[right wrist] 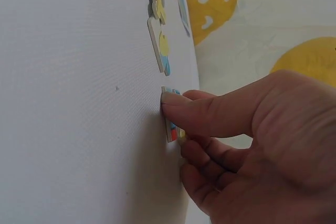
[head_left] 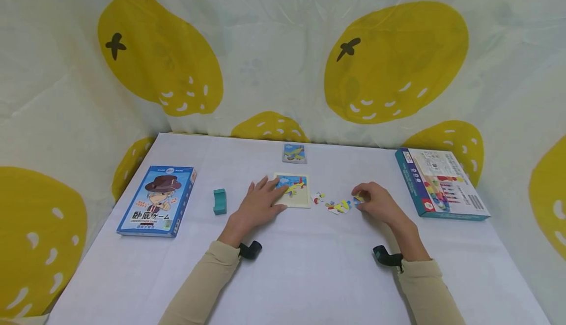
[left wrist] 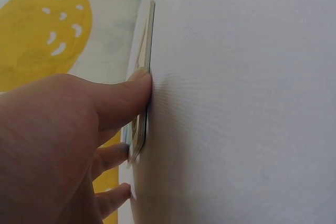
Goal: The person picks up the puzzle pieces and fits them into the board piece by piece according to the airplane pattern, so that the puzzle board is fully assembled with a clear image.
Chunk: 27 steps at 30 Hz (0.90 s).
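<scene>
My left hand [head_left: 258, 199] lies over the left side of a small puzzle board [head_left: 302, 201] with a cream border and an airplane picture. Its fingers are spread on the picture, and the thumb presses at the near edge, as the left wrist view shows. To the right, my right hand [head_left: 378, 202] pinches a small puzzle piece [right wrist: 169, 128] with blue, red and yellow on it, close over the table. Several loose puzzle pieces [head_left: 339, 207] lie between the two hands, some of them overlapping.
A small airplane picture card [head_left: 294, 153] lies behind the board. Left of my left hand stands a teal notched block [head_left: 219, 201], and farther left a blue game box [head_left: 156, 202]. A teal and white box [head_left: 442, 182] lies at the right. A fruit-patterned curtain [head_left: 274, 69] borders the table.
</scene>
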### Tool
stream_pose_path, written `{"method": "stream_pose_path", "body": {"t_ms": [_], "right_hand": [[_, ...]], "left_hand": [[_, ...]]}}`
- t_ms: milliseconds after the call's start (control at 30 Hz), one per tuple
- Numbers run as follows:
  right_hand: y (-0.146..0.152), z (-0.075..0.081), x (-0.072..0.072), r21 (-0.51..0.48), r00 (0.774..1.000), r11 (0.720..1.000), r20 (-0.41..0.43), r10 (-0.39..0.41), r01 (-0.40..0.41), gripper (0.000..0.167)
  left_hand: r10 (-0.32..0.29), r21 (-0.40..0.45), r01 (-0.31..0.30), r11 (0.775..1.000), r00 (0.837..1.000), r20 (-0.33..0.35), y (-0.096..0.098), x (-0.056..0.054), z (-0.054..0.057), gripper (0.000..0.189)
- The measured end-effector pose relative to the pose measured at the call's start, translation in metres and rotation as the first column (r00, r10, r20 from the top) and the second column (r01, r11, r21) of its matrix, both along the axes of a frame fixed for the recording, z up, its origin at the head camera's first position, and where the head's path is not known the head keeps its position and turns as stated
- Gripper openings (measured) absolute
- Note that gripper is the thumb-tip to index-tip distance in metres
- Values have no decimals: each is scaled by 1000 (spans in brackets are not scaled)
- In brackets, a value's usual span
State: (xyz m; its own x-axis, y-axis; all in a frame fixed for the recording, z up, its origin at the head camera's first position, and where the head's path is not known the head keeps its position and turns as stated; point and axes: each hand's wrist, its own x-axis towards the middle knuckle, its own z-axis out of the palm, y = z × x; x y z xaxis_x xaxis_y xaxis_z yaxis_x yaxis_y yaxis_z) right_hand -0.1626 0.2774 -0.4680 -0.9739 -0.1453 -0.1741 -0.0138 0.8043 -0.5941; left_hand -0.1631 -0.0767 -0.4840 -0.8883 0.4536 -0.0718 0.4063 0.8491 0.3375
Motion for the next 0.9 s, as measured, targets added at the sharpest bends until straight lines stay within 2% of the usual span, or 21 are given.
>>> {"method": "stream_pose_path", "body": {"t_ms": [167,367,467,567,700,900], "right_hand": [[3,-2,3,-28,999,999,3,-40,40,39],[7,-5,4,-73,998,997,-53,-38,34,21],[6,-8,2,-97,996,995,-87,-31,23,19],[0,-8,-1,-127,992,992,-117,-39,24,20],[-12,-4,-6,-186,993,982,-108,-51,30,23],[-34,1,-12,-207,991,977,-117,-71,46,29]], "left_hand": [[0,-2,0,1000,1000,-2,0,0,-1,60],[2,2,-2,1000,1000,2,0,0,0,60],[-3,0,3,1000,1000,2,0,0,-1,60],[-4,-1,4,1000,1000,2,0,0,-2,60],[-1,2,1,1000,1000,1,-1,0,-3,61],[-6,9,6,1000,1000,-4,-1,-1,-2,60]]}}
